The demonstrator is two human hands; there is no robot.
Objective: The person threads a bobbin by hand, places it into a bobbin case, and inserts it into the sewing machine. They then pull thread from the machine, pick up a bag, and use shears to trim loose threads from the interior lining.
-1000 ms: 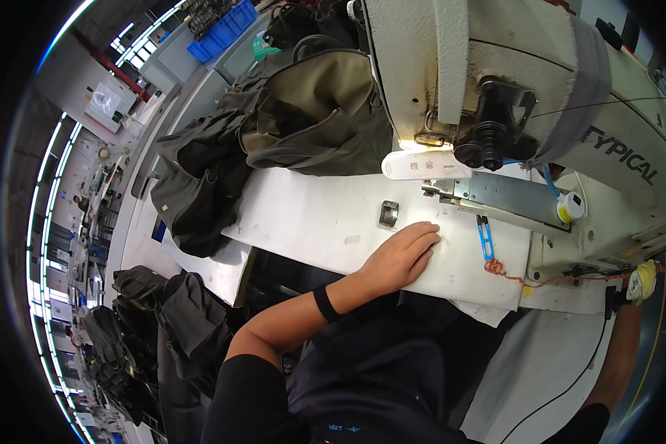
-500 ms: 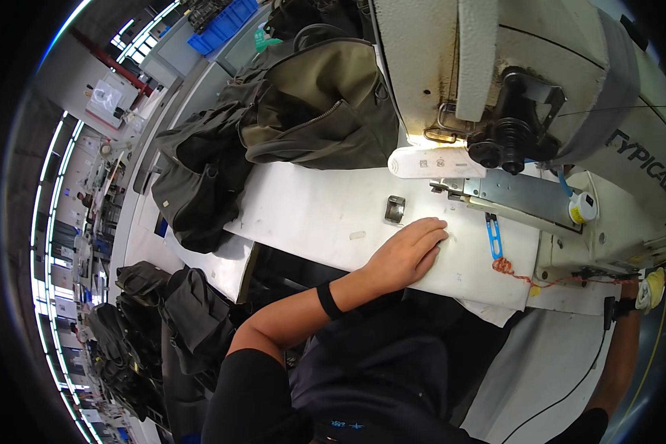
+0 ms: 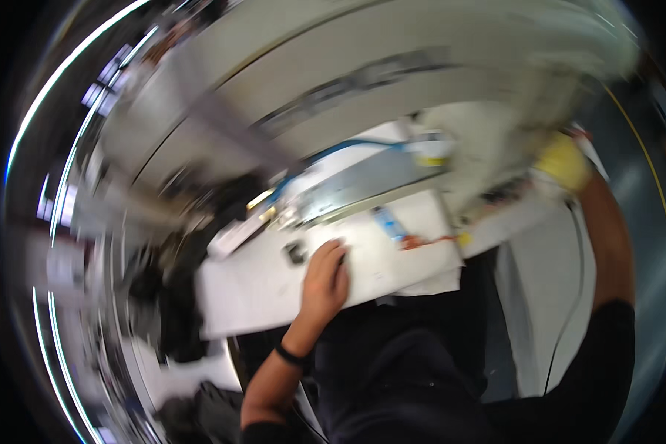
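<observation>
My left hand (image 3: pixel 324 280) rests palm-down on the white worktop (image 3: pixel 251 296), fingers loosely bent and blurred, near a small dark metal piece (image 3: pixel 296 252). A blue tool (image 3: pixel 386 222) on orange cord (image 3: pixel 411 241) lies to its right. Above them is a sewing machine (image 3: pixel 333 96) with a steel plate (image 3: pixel 359 181) and a white pale bar (image 3: pixel 233 237) at its left. At the machine's right end, my right hand (image 3: pixel 579 177) is at a yellow cloth (image 3: pixel 561 163); its fingers are hidden and smeared, so their grip is unclear.
Dark green bags or fabric (image 3: pixel 177 303) lie piled left of the worktop, with another dark pile (image 3: pixel 196 411) lower down. A black cable (image 3: pixel 577 281) hangs beside my right arm. Grey floor with a yellow line (image 3: pixel 647 159) shows at the far right.
The view has swung sharply toward the machine's right end and blurred; the worktop and machine sit differently in the picture. My left hand stays on the worktop near the metal piece.
</observation>
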